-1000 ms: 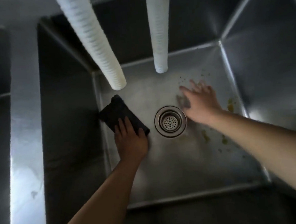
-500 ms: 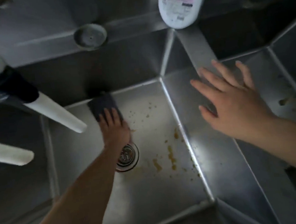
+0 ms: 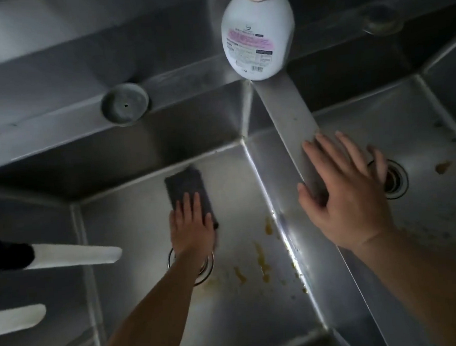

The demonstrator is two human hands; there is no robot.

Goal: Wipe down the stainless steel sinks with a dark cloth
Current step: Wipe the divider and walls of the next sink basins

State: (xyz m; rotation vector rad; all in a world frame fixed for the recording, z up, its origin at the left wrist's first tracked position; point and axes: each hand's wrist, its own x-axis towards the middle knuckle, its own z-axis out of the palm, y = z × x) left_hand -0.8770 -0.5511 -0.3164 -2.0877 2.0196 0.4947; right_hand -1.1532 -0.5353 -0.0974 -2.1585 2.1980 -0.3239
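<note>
Clearly the main risk is smearing rather than lifting: the yellowish residue [image 3: 262, 262] lies on the basin floor to the right of the left hand [image 3: 191, 229], and a flat push across it could drag it toward the drain [image 3: 204, 269] or up the wall. The left hand presses the dark cloth [image 3: 189, 194] down with straight fingers [image 3: 187, 202] held close together, not gripping it, so the cloth could slide out from under the palm on wet steel. The right hand [image 3: 349, 191] hovers over or rests on the divider [image 3: 290, 119] between the two basins, fingers spread and holding nothing; whether it bears weight is hard to tell in this dim light. A slip there could knock the soap bottle [image 3: 259, 35] standing at the divider's far end.

The cloth is a dark, folded rectangle, lying flat on the left sink [image 3: 134, 233] floor near the back wall, just beyond the drain. More brownish spots dot the right sink [image 3: 440, 212].
</note>
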